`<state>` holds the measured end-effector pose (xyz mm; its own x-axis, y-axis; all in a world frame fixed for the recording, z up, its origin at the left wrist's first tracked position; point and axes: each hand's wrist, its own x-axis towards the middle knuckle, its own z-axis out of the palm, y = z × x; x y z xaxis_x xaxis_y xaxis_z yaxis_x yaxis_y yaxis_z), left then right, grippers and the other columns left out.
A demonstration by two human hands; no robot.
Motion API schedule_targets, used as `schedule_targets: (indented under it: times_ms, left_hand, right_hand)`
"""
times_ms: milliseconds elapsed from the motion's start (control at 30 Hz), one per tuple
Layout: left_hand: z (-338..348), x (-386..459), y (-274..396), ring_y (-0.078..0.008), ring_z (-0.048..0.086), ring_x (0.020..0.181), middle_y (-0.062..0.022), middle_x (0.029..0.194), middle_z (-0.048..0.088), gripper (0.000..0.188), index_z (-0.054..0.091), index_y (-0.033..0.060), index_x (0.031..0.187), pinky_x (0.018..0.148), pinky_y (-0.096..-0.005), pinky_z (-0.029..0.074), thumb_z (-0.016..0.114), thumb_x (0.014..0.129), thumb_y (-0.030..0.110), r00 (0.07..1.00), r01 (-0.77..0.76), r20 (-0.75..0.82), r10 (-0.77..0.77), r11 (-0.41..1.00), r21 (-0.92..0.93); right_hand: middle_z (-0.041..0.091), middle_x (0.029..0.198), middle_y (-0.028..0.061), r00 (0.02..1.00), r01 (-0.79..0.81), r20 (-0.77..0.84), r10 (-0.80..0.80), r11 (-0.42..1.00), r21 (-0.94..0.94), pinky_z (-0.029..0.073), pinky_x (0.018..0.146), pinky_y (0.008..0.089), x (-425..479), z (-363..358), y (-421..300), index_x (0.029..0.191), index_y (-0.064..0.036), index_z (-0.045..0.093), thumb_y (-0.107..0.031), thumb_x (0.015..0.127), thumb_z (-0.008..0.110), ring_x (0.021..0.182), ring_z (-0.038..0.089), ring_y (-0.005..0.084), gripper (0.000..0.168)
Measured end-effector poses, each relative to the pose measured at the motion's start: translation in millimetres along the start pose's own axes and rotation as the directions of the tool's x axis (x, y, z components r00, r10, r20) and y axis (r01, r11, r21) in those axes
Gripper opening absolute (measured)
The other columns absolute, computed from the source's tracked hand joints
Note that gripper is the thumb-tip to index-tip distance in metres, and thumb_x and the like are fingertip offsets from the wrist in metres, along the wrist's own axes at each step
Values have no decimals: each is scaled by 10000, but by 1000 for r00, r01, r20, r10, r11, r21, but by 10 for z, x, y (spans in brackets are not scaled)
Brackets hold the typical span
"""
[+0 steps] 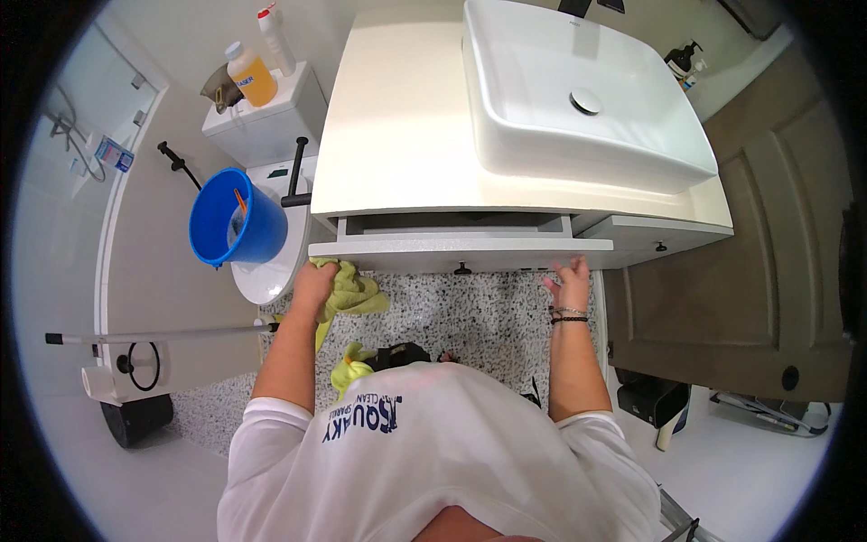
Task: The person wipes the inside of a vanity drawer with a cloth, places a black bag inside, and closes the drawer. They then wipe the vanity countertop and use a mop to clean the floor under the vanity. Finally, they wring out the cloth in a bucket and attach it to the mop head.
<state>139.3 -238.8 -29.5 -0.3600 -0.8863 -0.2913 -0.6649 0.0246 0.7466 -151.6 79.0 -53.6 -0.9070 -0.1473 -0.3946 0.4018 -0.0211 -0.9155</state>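
My left hand [315, 286] grips a yellow-green cloth [353, 293] at the left end of a pulled-out vanity drawer [399, 261]. The cloth hangs down below the drawer's front edge. At the drawer's other end is my right hand [572, 281], its fingers apart and near the underside of the front panel; whether they touch it is hard to see. A small black knob [462, 268] sits midway along the drawer front. The part of the drawer's inside that shows is dark.
A white basin [596, 146] stands on the cream countertop [399, 115]. Left of the vanity, a blue bucket [254, 227] rests on the toilet lid [261, 284]. Bottles, one with orange liquid [254, 81], stand on the cistern [298, 101]. A pale pole [183, 334] leans at left; a brown door [731, 305] stands right.
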Motion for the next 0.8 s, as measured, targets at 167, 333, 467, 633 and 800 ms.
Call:
schedule_targets:
  times_ms: [167, 333, 467, 633, 800]
  left_hand:
    - [-40, 23, -65, -245, 555, 806, -151, 841, 581, 408, 504, -14, 977, 720, -317, 420, 590, 607, 135, 985, -169, -43, 165, 981, -95]
    - [-58, 217, -27, -210, 544, 789, -125, 835, 576, 395, 498, 21, 973, 708, -297, 416, 595, 602, 117, 955, -153, 245, 169, 985, -83]
    - [-142, -150, -280, -197, 548, 748, -116, 780, 569, 321, 503, 11, 873, 676, -297, 422, 596, 580, 103, 958, -256, 138, 252, 967, 7]
    - [-192, -631, -280, -198, 550, 764, -110, 777, 567, 318, 503, 11, 870, 691, -285, 419, 594, 577, 93, 978, -154, 143, 149, 988, 27]
    - [-99, -568, -494, -224, 543, 831, -128, 881, 557, 493, 432, 27, 1058, 747, -285, 407, 586, 592, 74, 994, -103, 25, 105, 992, -68]
  right_hand:
    - [405, 1066, 65, 990, 140, 50, -133, 975, -175, 436, 636, 381, 398, -285, -332, 1153, -117, 335, 16, 630, 450, 854, 468, 218, 552]
    - [456, 956, 90, 986, 107, 154, -68, 960, -257, 449, 628, 382, 821, -514, -152, 1057, -116, 387, 60, 630, 418, 830, 483, 233, 462]
    - [472, 908, 92, 986, 115, 152, -71, 946, -304, 473, 625, 351, 556, -674, -38, 1005, -101, 399, 63, 692, 453, 829, 490, 220, 357]
    - [466, 958, 71, 986, 121, 140, -95, 974, -191, 465, 648, 348, 197, -1098, 197, 1072, -144, 380, 65, 708, 472, 856, 485, 198, 430]
    - [391, 1163, 49, 993, 68, -89, -78, 992, -109, 436, 698, 337, 80, -798, 114, 1305, -239, 106, -2, 748, 491, 942, 438, 181, 717]
